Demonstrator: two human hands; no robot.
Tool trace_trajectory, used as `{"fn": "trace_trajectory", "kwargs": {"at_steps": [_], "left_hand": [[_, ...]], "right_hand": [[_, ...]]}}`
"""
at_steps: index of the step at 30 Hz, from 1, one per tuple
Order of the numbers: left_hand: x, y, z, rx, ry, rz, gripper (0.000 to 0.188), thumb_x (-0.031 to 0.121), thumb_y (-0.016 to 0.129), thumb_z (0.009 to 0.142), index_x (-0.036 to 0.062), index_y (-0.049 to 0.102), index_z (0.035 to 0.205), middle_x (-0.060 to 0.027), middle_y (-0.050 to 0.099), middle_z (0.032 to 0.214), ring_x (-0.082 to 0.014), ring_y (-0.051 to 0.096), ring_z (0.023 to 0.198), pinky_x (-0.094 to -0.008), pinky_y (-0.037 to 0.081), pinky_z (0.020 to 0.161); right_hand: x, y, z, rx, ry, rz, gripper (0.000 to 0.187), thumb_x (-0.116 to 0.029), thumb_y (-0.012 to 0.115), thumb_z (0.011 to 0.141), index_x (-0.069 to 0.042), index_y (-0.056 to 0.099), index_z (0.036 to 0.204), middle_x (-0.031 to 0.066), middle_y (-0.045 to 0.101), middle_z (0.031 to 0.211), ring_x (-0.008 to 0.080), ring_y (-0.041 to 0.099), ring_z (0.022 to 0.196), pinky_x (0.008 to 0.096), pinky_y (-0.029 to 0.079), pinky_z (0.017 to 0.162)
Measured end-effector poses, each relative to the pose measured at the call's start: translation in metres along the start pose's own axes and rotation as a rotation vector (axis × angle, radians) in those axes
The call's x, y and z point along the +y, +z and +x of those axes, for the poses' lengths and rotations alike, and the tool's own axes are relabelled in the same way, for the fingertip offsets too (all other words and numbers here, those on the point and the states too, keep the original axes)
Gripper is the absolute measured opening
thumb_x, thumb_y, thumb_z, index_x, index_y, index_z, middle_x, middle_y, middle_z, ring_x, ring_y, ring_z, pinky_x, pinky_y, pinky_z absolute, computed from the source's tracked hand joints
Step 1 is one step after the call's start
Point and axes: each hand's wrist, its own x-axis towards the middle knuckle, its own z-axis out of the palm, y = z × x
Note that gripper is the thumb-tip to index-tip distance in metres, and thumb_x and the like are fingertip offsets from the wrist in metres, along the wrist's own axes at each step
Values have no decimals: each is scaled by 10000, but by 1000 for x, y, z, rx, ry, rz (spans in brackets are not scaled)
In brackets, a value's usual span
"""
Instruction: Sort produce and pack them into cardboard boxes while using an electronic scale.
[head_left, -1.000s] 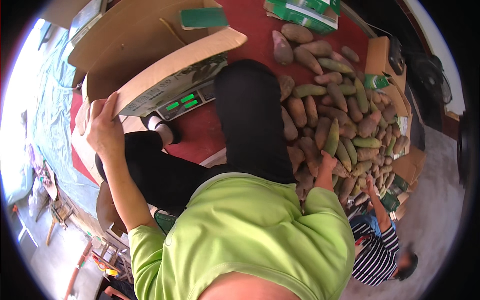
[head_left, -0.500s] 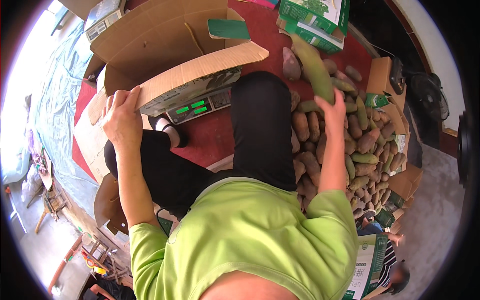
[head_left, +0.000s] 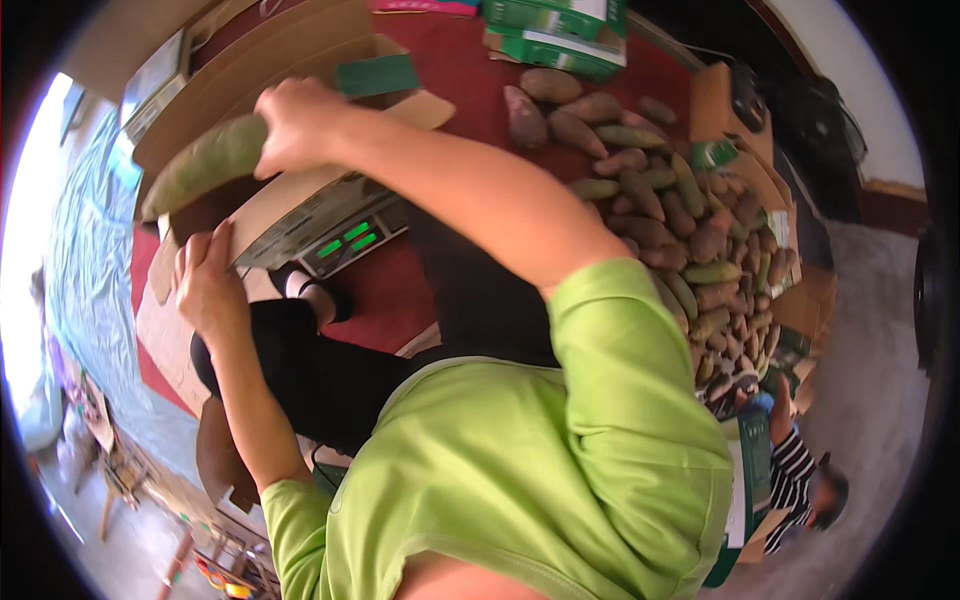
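My right hand [head_left: 298,125] is wrapped round one end of a long green root vegetable [head_left: 205,165], and holds it lengthwise above the open cardboard box [head_left: 320,40]. My left hand [head_left: 208,280] grips the near edge of the box at the corner of its raised flap [head_left: 290,195]. The box sits on a scale [head_left: 350,243] whose green-lit displays show below the flap. What lies deep in the box is hidden behind the flap and my right arm.
A large heap of brown and green root vegetables [head_left: 710,240] lies to my right. Green and white cartons [head_left: 560,45] stand at the far side. A black fan [head_left: 818,130] is at the right. Another person in a striped top [head_left: 790,480] is at the lower right.
My right hand has swung from above the heap on the right across to the box, carrying the green root vegetable. My left hand keeps its grip on the box.
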Motion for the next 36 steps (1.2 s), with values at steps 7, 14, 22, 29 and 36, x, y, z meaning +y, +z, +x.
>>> {"fn": "trace_trajectory", "kwargs": {"at_steps": [7,14,22,29,36], "left_hand": [[-1,1,-1,-105,-51,8,295,129,528,855,246,679,1081,26,602,958,-197,608,918,-336,500,713],[-7,4,-7,-131,-29,-1,360,33,555,806,233,679,1078,26,612,940,-217,617,883,-349,501,681],[-3,2,-4,-69,11,-34,325,54,585,808,201,680,1082,1,598,934,-232,611,876,-365,496,693],[-5,6,-2,-82,19,-81,329,45,585,804,185,679,1087,-10,602,947,-238,608,892,-370,491,705],[-1,7,0,-70,15,-61,332,32,589,796,177,684,1080,-8,606,939,-227,598,907,-366,483,744]], "right_hand": [[9,28,13,8,192,-208,349,-184,621,771,-64,649,1098,111,573,1220,283,484,1176,453,442,928],[27,17,-40,597,-141,155,197,-162,646,771,-99,674,956,104,637,982,288,579,983,417,475,837],[127,23,-152,1161,-39,211,213,20,643,752,-59,641,949,83,621,920,244,605,866,332,498,741],[248,133,-287,730,711,184,281,-83,642,718,-90,643,1000,141,615,968,341,564,983,410,459,861],[273,169,-440,257,1449,-189,561,-254,744,716,-187,515,1223,55,484,1270,274,436,1209,444,449,931]]}}
